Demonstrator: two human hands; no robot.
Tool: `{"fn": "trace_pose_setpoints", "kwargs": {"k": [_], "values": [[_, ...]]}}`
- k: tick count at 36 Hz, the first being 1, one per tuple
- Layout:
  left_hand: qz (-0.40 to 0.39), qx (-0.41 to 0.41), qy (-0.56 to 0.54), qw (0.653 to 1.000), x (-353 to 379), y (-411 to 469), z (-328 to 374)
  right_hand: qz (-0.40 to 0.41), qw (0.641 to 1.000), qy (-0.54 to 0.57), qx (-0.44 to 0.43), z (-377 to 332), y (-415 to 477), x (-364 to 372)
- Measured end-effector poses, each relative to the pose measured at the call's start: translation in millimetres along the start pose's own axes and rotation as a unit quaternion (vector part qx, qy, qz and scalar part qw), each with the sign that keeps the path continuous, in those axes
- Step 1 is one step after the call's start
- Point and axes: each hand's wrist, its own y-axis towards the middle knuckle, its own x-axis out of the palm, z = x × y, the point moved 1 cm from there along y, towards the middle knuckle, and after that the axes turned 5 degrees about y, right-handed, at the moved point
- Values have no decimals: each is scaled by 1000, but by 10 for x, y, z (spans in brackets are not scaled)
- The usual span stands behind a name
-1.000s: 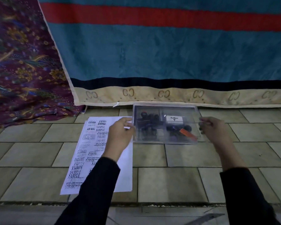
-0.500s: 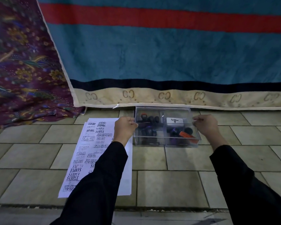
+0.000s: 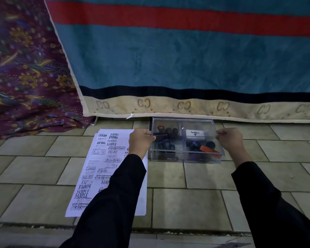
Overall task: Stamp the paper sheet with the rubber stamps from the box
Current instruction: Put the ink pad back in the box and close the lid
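A clear plastic box [image 3: 186, 157] stands on the tiled floor, close to the hanging cloth. Inside lie several dark rubber stamps [image 3: 166, 133], a white Artline ink pad [image 3: 195, 134] and an orange stamp [image 3: 209, 150]. My left hand [image 3: 140, 140] grips the box's left edge at the lid and my right hand [image 3: 229, 139] grips its right edge. A white paper sheet [image 3: 97, 169], covered with black stamp marks such as SAMPLE and FAX OUT, lies left of the box. My left sleeve hides part of the sheet.
A blue cloth with a red stripe and a beige border [image 3: 186, 104] hangs right behind the box. A purple patterned fabric [image 3: 25, 77] lies at the left. A floor step edge [image 3: 150, 230] runs across near me.
The box, held above the floor a second ago, has come down and away from me onto the tiles. Both hands stayed on its edges.
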Motion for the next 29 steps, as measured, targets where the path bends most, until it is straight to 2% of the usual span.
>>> {"fn": "trace_pose_setpoints", "kwargs": {"k": [6, 15, 22, 29], "values": [[6, 16, 33, 999, 17, -70, -48, 33, 999, -12, -2, 5, -31, 40], [3, 18, 44, 999, 27, -76, -48, 22, 1000, -6, 15, 26, -43, 24], [-32, -27, -33, 999, 31, -92, -110, -27, 982, 148, 114, 141, -8, 27], [-32, -29, -36, 998, -11, -136, -100, -26, 978, 180, 103, 144, -116, 23]]}}
